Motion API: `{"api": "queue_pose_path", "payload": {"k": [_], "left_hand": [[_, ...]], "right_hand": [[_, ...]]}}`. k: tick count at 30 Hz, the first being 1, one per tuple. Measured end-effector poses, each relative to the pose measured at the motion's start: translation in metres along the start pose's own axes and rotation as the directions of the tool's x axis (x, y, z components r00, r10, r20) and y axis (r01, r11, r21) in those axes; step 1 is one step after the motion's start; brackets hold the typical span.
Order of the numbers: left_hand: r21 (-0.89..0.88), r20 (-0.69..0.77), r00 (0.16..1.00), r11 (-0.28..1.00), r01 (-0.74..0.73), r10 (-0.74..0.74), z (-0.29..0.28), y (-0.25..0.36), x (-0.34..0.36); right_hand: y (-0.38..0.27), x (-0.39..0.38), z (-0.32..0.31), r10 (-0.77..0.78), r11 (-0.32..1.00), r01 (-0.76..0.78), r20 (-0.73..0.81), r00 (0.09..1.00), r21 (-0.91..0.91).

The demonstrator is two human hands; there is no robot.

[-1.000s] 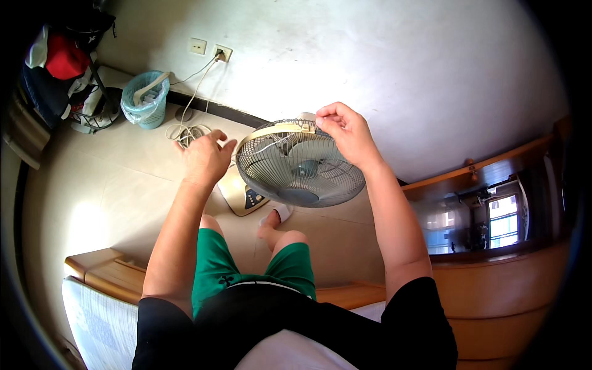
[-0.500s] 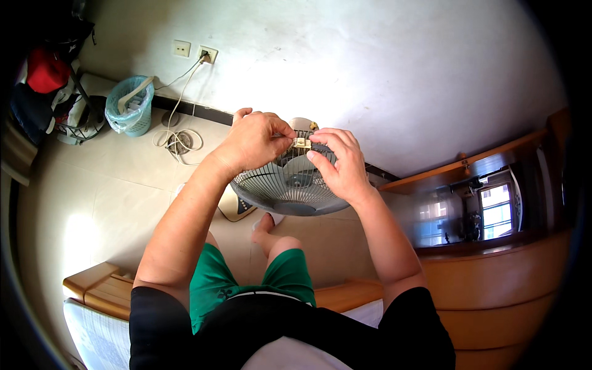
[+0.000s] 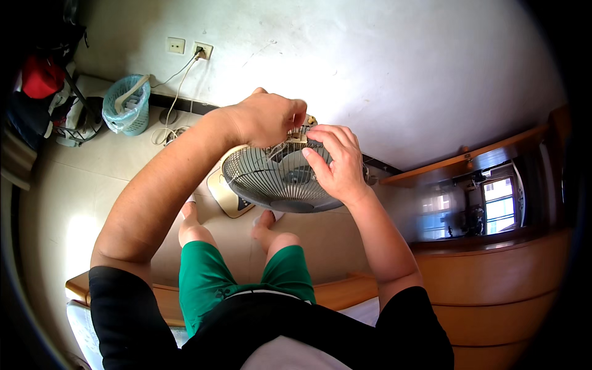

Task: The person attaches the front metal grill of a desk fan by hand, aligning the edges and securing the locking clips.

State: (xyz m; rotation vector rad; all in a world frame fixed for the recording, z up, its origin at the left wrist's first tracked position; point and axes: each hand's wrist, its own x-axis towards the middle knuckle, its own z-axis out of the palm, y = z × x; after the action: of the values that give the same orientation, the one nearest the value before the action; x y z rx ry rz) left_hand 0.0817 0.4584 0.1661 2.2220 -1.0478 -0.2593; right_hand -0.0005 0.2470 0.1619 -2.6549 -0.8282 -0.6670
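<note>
A standing fan with a grey wire guard (image 3: 277, 176) is in front of me, its round face tilted upward. A small cream clip (image 3: 297, 137) sits at the top of the guard's rim. My left hand (image 3: 265, 117) is bent over the rim from the left, its fingers curled down beside the clip; what the fingertips hold is hidden. My right hand (image 3: 338, 159) grips the rim just right of the clip, with the thumb on the front wires and the fingers over the top. Below the guard stands the fan's cream base (image 3: 225, 194).
A blue wastebasket (image 3: 137, 117) with a liner stands by the wall at the left. A plug with a cord is in a wall socket (image 3: 202, 50). Wooden furniture (image 3: 493, 280) with a reflective panel is on the right. A bag rack (image 3: 68, 117) is far left.
My left hand has swung up over the rim, its wrist now bent and its elbow further out. The guard has shifted slightly left, showing more of the base. My right hand stays near the clip.
</note>
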Motion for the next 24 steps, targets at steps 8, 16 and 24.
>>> {"api": "queue_pose_path", "payload": {"k": [8, 16, 24], "left_hand": [[-0.263, 0.344, 0.920, 0.921, 0.288, -0.189, -0.024, 0.007, 0.011], [0.588, 0.089, 0.978, 0.802, 0.104, -0.191, -0.032, 0.032, 0.017], [0.657, -0.645, 0.726, 0.657, 0.369, 0.237, -0.083, -0.010, -0.001]], "right_hand": [[-0.007, 0.003, 0.000, -0.030, 1.000, 0.030, 0.013, 0.999, -0.008], [0.001, -0.002, 0.006, -0.045, 0.999, 0.044, -0.050, 0.998, -0.010], [-0.001, -0.007, 0.003, -0.030, 1.000, 0.030, -0.064, 0.998, 0.005]]}}
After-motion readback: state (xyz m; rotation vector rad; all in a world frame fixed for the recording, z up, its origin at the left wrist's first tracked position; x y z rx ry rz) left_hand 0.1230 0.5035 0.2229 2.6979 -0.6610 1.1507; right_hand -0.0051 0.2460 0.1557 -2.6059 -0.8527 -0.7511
